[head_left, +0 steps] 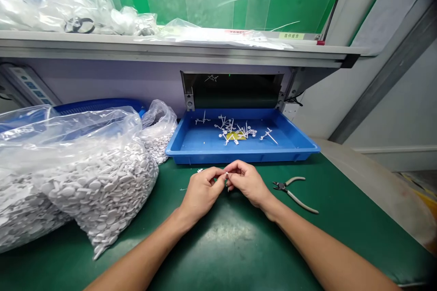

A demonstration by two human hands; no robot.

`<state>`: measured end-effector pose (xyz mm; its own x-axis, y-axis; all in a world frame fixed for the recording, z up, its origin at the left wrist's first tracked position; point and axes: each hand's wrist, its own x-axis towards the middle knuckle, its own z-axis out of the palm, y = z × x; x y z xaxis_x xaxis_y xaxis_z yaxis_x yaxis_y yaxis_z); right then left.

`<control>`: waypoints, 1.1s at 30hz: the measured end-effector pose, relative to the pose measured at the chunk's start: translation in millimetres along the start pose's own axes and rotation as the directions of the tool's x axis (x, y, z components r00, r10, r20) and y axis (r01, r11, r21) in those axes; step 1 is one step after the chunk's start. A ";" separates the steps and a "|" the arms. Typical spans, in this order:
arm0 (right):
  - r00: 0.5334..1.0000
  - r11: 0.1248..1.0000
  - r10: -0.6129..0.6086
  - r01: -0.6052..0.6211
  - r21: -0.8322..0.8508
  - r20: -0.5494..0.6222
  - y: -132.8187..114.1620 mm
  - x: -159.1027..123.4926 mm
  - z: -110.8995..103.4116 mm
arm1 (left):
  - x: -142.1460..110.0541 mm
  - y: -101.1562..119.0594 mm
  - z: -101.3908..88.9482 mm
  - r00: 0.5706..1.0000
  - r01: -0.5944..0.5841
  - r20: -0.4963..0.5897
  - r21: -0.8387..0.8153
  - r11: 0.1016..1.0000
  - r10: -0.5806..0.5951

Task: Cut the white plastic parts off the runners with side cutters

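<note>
Between fingers (218,173) — white plastic piece (226,177), upright

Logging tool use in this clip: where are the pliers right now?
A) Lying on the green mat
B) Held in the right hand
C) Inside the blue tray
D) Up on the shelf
A. The pliers lie on the green mat, to the right of the left hand and right hand, which meet at a small white plastic piece.

One left hand (201,195) and one right hand (247,185) are counted, with one small white part (226,175), one blue tray (239,157), one pair of side cutters (293,193), at least two plastic bags (102,186) and three clusters of white moulded parts (235,129).
</note>
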<state>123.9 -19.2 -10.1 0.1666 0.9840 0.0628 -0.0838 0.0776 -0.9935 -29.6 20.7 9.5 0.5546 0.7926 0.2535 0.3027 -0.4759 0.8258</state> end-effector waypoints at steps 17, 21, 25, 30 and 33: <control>1.000 0.998 0.018 -0.018 0.055 0.004 -4.7 -1.4 -0.6 | -0.5 -1.6 2.9 0.997 0.068 -0.022 -0.086 0.994 -0.071; 1.000 0.999 0.020 -0.020 0.046 -0.003 -3.9 -1.2 -0.2 | 0.5 -1.8 3.4 0.997 0.076 -0.014 -0.099 0.992 -0.078; 1.000 0.998 0.022 -0.022 0.058 -0.010 -3.0 -0.7 -0.1 | 1.1 -1.0 4.2 0.996 0.088 -0.021 -0.142 0.986 -0.091; 1.000 0.999 0.008 -0.008 0.040 -0.002 -2.1 -0.9 -1.0 | 1.4 0.1 5.5 0.994 0.107 -0.015 -0.209 0.972 -0.112; 1.000 1.000 -0.003 0.003 -0.001 0.002 -1.2 -0.7 -2.2 | 2.2 1.2 5.3 0.992 0.125 0.000 -0.238 0.963 -0.129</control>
<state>126.1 -20.3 -9.2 0.1650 0.9841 0.0663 -0.0820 0.0807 -0.9934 -24.0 19.9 8.4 0.5108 0.8474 0.1450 0.1762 -0.2683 0.9471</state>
